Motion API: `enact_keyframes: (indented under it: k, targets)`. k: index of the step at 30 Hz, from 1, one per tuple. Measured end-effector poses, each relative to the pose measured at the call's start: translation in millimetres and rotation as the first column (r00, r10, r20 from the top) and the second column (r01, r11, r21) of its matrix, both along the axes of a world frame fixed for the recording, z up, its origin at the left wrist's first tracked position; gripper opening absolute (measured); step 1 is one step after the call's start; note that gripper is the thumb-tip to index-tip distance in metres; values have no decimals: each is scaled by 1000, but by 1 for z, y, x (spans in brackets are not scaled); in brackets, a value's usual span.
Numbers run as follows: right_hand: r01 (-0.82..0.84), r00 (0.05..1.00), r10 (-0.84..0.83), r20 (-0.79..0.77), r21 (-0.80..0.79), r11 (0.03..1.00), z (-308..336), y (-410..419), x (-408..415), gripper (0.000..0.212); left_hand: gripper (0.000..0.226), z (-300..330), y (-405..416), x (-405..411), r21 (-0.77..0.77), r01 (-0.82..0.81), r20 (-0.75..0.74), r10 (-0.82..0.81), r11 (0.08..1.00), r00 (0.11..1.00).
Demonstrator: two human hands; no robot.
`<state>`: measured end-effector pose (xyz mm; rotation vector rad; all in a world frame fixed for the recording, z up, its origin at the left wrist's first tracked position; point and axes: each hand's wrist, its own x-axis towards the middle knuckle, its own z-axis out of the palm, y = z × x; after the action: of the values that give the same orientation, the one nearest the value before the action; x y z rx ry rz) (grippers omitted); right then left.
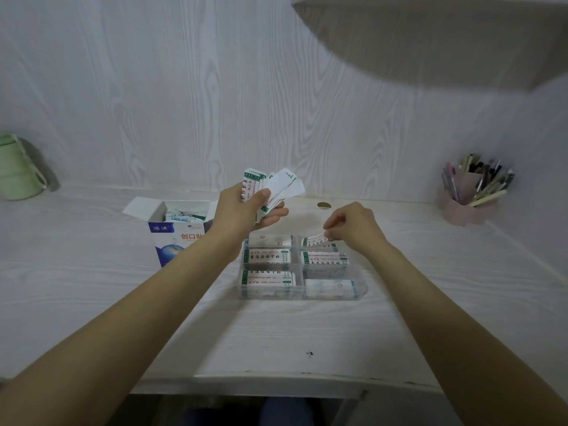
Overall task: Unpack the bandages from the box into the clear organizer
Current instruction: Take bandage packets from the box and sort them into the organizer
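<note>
A blue and white bandage box (172,238) stands open at centre left, with wrapped bandages inside. The clear organizer (359,287) lies to its right, its compartments holding stacks of white, green-edged bandages. My left hand (242,210) is raised above the organizer's far left corner and grips a fanned bundle of bandages (276,187). My right hand (353,227) hovers over the organizer's far right compartment and pinches a single bandage (313,239) at the compartment's top.
A green container (18,169) stands at the far left against the wall. A pink pen holder (473,192) full of pens stands at the far right. A white lamp shade (445,35) hangs overhead at the upper right. The desk's front edge (276,381) runs below.
</note>
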<state>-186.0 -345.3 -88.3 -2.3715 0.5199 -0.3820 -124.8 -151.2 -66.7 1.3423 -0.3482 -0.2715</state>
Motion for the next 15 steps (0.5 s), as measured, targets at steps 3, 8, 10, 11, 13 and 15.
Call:
enact_keyframes:
  k: [3,8,10,11,13,15]
  targets:
    - [-49,993,31,-110,-170,984,-4,3,8,18,16,-1,-1,0,10,6,-4,-6,1000,1000]
    - [-128,977,52,-209,-369,921,-12,5,14,32,18,-1,-1,1,27,7,-8,-6,1000,1000]
    - [-143,974,60,-220,-385,912,-15,4,16,29,17,-1,-1,1,30,9,-9,-9,1000,1000]
    - [-134,976,58,-209,-374,918,-16,3,18,25,15,-1,-1,1,28,10,-12,-9,1000,1000]
    - [-51,998,36,-58,-271,961,-16,4,19,18,11,-1,0,1,23,9,-16,-9,1000,1000]
    - [53,974,-46,223,-27,998,-8,11,16,16,10,-3,1,1,25,13,-15,-12,1000,1000]
